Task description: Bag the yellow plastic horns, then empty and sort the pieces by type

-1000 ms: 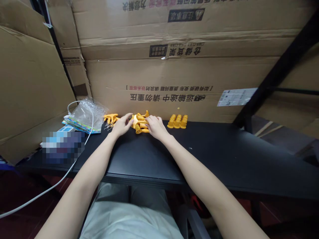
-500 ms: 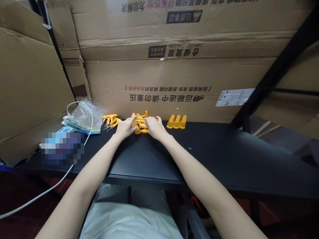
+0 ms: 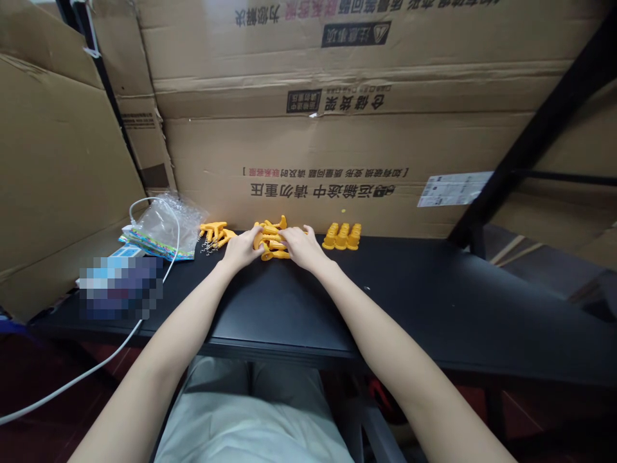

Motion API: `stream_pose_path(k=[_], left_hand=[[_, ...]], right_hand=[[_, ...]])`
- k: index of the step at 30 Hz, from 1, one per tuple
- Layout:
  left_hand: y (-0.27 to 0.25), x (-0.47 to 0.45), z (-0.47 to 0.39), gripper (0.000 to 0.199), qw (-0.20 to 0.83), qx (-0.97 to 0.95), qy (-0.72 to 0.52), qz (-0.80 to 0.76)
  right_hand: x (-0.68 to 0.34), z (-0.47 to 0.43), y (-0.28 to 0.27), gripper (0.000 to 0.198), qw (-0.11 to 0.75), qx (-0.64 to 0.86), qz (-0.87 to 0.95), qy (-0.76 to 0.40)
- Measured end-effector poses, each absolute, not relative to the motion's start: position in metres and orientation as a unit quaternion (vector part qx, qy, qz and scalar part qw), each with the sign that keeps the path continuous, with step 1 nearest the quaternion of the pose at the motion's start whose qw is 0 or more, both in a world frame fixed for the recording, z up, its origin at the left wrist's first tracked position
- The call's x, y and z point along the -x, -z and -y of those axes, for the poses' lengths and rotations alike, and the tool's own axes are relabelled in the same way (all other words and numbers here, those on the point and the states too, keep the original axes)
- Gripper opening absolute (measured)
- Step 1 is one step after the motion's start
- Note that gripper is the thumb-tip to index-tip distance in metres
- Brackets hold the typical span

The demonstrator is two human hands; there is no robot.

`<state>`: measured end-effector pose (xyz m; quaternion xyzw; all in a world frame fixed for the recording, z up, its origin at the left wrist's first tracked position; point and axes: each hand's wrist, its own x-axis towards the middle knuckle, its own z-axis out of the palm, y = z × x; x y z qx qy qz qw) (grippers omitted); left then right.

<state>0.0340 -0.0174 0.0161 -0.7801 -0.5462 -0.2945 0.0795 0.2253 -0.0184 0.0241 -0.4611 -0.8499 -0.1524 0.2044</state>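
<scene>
A small pile of yellow plastic pieces (image 3: 276,243) lies near the back of the black tabletop, between my hands. My left hand (image 3: 242,249) is closed at the pile's left side, fingers curled over the pieces. From the right, my right hand (image 3: 304,248) has its fingers bent down onto the same pile, closed against the pieces. Which piece each hand grips is partly hidden by the fingers. Just left of my left hand sit yellow hand-shaped pieces (image 3: 214,230) with thin metal chains or wires (image 3: 209,245). Right of my right hand, yellow cup-shaped pieces (image 3: 342,237) stand in rows.
A clear plastic bag (image 3: 164,222) rests at the back left, beside a blurred-out item (image 3: 120,287). A white cable (image 3: 118,350) runs over the table's (image 3: 409,289) left front edge. Cardboard (image 3: 299,141) walls the back, and a black frame post (image 3: 525,135) slants at right.
Both hands stay at the pile. My right hand's fingers have shifted slightly, and a little more of the yellow pieces shows between the hands.
</scene>
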Motion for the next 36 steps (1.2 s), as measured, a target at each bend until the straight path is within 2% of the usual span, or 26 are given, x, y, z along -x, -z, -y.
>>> stream_pose_path(k=[4,12,15,19,23,28,36], left_hand=[[-0.014,-0.033,0.016,0.043,0.079,0.786,0.293,0.539],[-0.014,-0.034,0.016,0.044,0.071,0.797,0.292,0.525],[-0.016,-0.036,0.018,0.044,0.071,0.791,0.299,0.528],[-0.017,-0.034,0.019,0.045,0.073,0.782,0.307,0.538],[-0.016,-0.032,0.018,0.044,0.077,0.785,0.296,0.538],[-0.019,-0.035,0.021,0.045,0.073,0.784,0.293,0.542],[-0.024,-0.038,0.026,0.045,0.074,0.777,0.280,0.559]], right_hand=[[-0.226,0.016,-0.021,0.034,0.195,0.458,0.854,0.154],[-0.224,0.021,-0.028,0.022,0.193,0.476,0.836,0.191],[-0.224,0.019,-0.028,0.024,0.221,0.479,0.823,0.209],[-0.228,0.012,-0.022,0.032,0.252,0.438,0.844,0.179],[-0.230,0.009,-0.017,0.034,0.235,0.433,0.854,0.168],[-0.226,0.017,-0.026,0.027,0.232,0.467,0.828,0.206],[-0.222,0.021,-0.030,0.026,0.233,0.489,0.802,0.250]])
